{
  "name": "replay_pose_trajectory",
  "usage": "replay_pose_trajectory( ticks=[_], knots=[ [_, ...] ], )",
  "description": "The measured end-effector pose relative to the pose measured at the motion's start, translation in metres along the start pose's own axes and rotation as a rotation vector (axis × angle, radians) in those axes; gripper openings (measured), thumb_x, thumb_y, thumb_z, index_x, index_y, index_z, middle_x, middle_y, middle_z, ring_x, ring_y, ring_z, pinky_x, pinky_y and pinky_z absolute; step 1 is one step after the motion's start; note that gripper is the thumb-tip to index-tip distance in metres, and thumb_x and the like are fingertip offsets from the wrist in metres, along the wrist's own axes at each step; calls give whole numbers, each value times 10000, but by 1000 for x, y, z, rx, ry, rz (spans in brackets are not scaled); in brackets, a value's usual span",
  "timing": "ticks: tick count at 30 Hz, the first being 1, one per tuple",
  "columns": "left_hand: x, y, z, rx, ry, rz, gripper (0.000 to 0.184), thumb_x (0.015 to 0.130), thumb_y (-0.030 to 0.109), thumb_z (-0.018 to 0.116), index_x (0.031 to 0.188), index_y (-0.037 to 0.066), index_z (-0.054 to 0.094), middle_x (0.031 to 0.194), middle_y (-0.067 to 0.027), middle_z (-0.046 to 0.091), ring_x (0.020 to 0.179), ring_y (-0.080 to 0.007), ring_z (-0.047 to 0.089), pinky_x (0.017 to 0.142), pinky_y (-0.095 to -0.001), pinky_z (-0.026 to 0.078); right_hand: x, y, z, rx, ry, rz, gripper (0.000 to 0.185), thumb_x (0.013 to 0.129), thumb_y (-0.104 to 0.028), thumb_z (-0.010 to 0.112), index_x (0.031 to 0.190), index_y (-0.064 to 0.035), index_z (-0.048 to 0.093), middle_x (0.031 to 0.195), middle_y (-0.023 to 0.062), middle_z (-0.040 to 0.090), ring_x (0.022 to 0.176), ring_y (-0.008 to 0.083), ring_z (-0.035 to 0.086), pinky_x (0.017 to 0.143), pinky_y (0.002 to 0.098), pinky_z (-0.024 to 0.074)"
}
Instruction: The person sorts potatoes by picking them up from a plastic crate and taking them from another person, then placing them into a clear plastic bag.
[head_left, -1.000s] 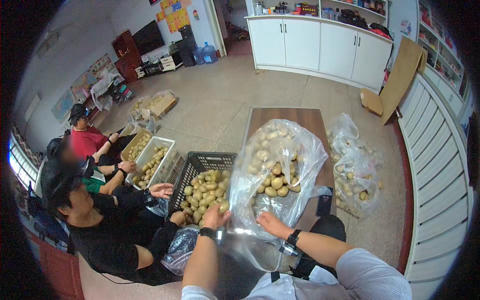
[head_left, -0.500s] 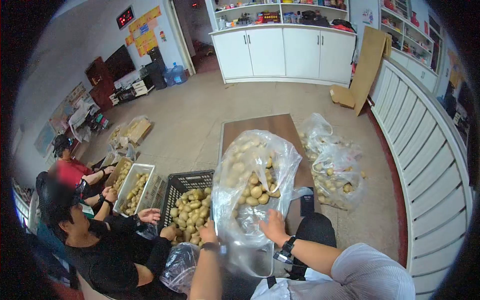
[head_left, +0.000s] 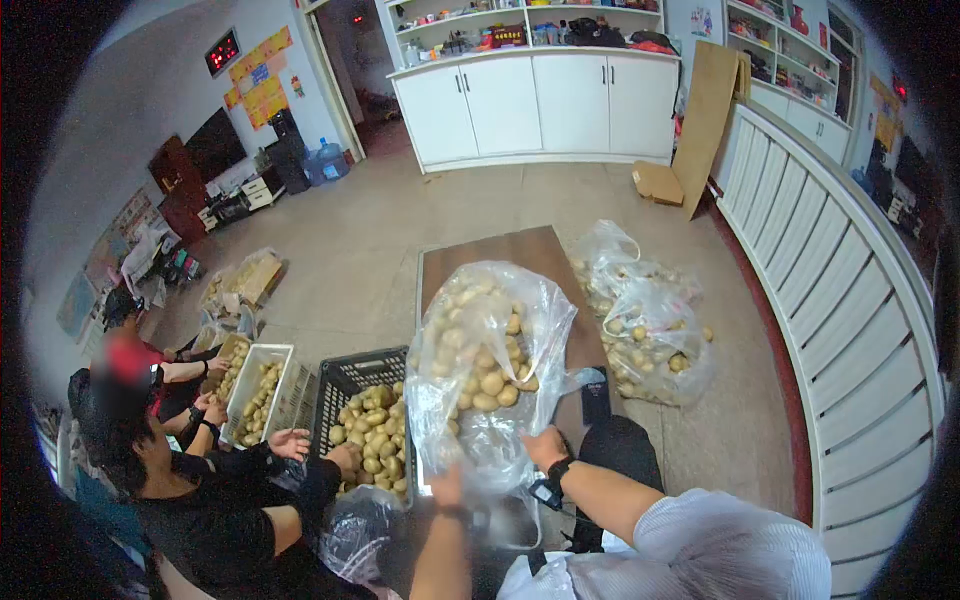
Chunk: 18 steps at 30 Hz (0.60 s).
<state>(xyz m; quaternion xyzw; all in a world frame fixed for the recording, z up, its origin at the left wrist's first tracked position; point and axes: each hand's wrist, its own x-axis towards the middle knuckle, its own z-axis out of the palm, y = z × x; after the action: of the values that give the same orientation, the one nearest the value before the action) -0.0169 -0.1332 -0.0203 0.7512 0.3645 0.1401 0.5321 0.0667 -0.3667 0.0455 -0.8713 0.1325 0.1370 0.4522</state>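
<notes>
On the wall at left, a digital clock shows red digits too small to read; writing on the yellow posters is illegible too. Nearer, a black crate holds potatoes. Just right of it, the wearer's left hand, blurred, reaches forward to the near left part of a clear bag; I cannot tell its grip. The bag lies on the brown worktop, more potatoes heaped inside. The right hand angles in at the bag's near right edge, fingers curled; whether its grip pinches plastic I cannot tell. Beyond it, a dark device bears unreadable marks.
</notes>
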Motion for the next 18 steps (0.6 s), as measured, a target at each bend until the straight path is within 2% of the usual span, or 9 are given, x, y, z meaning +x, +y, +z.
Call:
replay_pose_trajectory(
  ticks=[3,4,6,9,10,12,13,16,18],
  knots=[
    [-57,77,-21,-134,-49,-178,873,741,514,713,1247,-135,423,1235,-292,527,1162,-380,511,961,-403,422,4,0,7,-61,40,-129,349,736,-245,656,928,45,627,954,260,644,922,408,622,820,434,490],
    [-64,97,-25,127,-17,-204,814,753,471,721,1219,-137,445,1201,-293,544,1104,-380,543,919,-420,447,18,17,27,-7,95,-196,289,753,-207,630,907,37,626,915,249,649,895,405,623,802,434,490],
    [-36,46,-18,-13,-209,-216,615,759,390,700,1109,-82,517,1017,-248,591,928,-354,583,792,-427,473,49,55,62,431,-24,-211,210,788,-153,587,901,22,613,851,209,645,844,369,622,763,416,480],
    [-6,-21,-8,33,-400,-11,369,766,296,669,961,-10,603,809,-200,637,721,-332,620,644,-435,497,-2,-4,26,440,44,27,196,813,-128,571,920,33,602,840,174,632,823,301,617,740,383,468],
    [1,-41,-3,120,-413,140,320,767,281,659,925,6,618,784,-198,637,692,-335,618,624,-435,496,-6,-8,18,365,-36,-9,360,839,-199,581,1095,52,543,915,171,629,874,276,602,747,398,471],
    [-16,6,-6,-150,-352,-411,222,786,232,609,808,12,616,776,-225,627,689,-364,616,622,-458,492,-16,-20,6,458,-92,27,382,843,-230,595,1097,52,551,914,161,629,856,268,601,732,396,472],
    [-12,-1,-7,-149,-347,-419,222,786,232,609,808,12,616,776,-225,627,689,-364,616,622,-458,492,-20,-24,4,551,-148,70,406,846,-262,609,1098,52,559,912,151,629,837,261,601,717,395,473],
    [-33,40,-26,778,-440,467,128,745,151,629,794,32,631,796,-210,637,770,-390,627,679,-470,489,-19,-23,6,452,-268,20,306,838,-227,621,980,42,592,866,124,620,781,229,598,685,368,472],
    [-33,41,-26,970,-451,551,119,709,140,659,780,48,634,812,-180,652,802,-359,642,693,-452,495,-16,-19,10,474,-321,79,305,835,-226,624,974,45,600,871,131,626,778,227,603,674,376,476]
  ],
)
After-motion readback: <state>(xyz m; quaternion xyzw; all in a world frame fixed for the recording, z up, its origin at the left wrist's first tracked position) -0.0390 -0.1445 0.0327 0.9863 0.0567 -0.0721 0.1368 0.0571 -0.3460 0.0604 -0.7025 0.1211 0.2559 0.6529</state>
